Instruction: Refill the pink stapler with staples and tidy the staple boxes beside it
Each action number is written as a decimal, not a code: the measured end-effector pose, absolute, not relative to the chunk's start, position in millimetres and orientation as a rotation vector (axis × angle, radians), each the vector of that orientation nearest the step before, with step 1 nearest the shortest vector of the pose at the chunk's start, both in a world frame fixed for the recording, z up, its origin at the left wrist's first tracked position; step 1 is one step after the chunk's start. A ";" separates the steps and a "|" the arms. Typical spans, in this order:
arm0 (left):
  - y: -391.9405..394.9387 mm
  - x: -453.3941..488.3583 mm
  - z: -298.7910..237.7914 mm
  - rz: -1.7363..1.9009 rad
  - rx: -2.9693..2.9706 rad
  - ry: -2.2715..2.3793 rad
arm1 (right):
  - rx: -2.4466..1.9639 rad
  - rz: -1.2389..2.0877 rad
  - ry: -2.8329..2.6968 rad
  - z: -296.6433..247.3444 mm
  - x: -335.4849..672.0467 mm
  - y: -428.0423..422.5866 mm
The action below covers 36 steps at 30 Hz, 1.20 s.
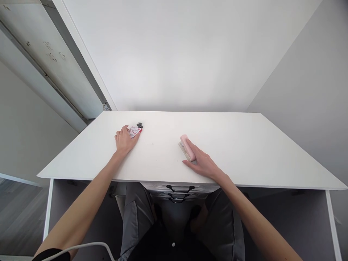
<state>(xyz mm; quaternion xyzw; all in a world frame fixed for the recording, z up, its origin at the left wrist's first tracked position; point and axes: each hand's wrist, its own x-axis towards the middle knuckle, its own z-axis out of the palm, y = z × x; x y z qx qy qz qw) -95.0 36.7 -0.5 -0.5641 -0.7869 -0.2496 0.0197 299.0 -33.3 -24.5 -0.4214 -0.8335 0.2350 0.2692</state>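
on the white, smooth-topped desk (239,145) that spans the middle of the frame, each hand is busy with one thing, so the step in hand looks like handling two small items at once, well apart from each other.

left of centre, the left hand (125,143) spans a small flat red-and-white box with printing on its face (134,131), fingers at its left edge and thumb along its lower right; it seems closed on the box. just beyond the box's upper right corner lies a small cluster of dark, glossy pieces (139,125), too small to name.

near the centre of the frame, the right hand (203,163) curves about a pale pink stapler with a cream base (187,148). its fingers lie along the pink side, while the thumb reaches past the lower end; i cannot tell whether the grip is firm or loose. the stapler sits slantwise, its upper end tipped towards the left.

as i judge it, any lift of the stapler would call for bringing the thumb in against the cream base, and any shift of the box for keeping it steady and not brushing the dark pieces beside it.
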 end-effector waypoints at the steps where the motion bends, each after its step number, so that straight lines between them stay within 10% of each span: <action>1: 35.5 -95.3 -1.0 -0.780 -1.771 -2.435 | -1.137 0.628 -2.244 -24.5 299.1 -33.4; 19: -23.1 19.2 -0.8 -0.851 -2.983 -1.709 | -1.263 0.560 -2.172 -32.3 273.5 -44.9; 36: -26.2 13.8 13.6 -1.045 -2.883 -1.836 | -1.218 0.514 -2.181 -32.9 273.8 -44.7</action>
